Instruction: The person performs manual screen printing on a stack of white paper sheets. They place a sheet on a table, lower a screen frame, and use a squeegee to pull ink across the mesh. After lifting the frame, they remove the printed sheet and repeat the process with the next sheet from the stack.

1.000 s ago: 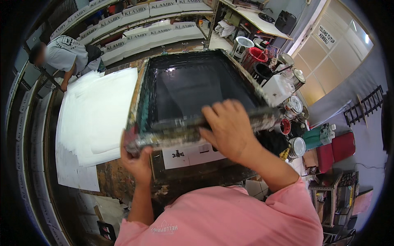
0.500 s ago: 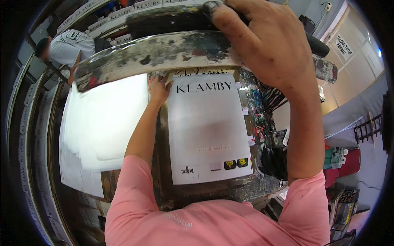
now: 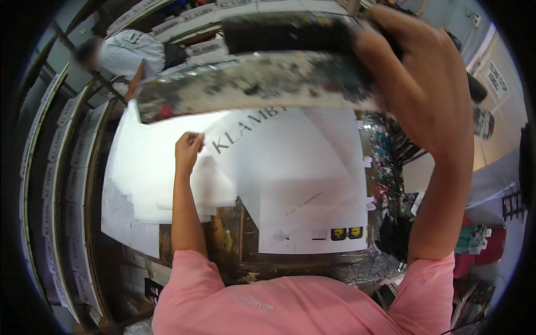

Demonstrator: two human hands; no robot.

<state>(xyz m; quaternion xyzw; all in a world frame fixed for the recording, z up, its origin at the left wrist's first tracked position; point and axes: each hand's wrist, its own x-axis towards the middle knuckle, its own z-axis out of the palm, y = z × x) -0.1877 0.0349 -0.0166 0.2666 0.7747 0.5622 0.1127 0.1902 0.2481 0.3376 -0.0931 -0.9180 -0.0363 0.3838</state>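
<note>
My left hand [image 3: 190, 146] is closed in a pinch at the edge of a thin, translucent printed sheet [image 3: 268, 162], which lies tilted and partly lifted. Beneath it shows a white base sheet [image 3: 298, 244] with small dark printed marks along its near edge. High at the right, my right hand [image 3: 416, 78] is closed around a raised, paint-stained screen-printing frame [image 3: 251, 84]. A dark bar [image 3: 285, 33], perhaps a squeegee, runs along the frame's far side by my thumb. The frame hides the far edge of the translucent sheet. Motion blurs my right fingers.
Left of the base sheet lies a broad spread of white sheets [image 3: 151, 167]. Racks [image 3: 56, 195] of printed sheets stand at the left and far side. A person in a white shirt [image 3: 134, 53] bends at the far left. Paint spatters the table's right edge [image 3: 385, 184].
My left hand has drawn the translucent sheet leftward and turned it askew, baring part of the base sheet. The raised frame and my right hand appear farther right in the view.
</note>
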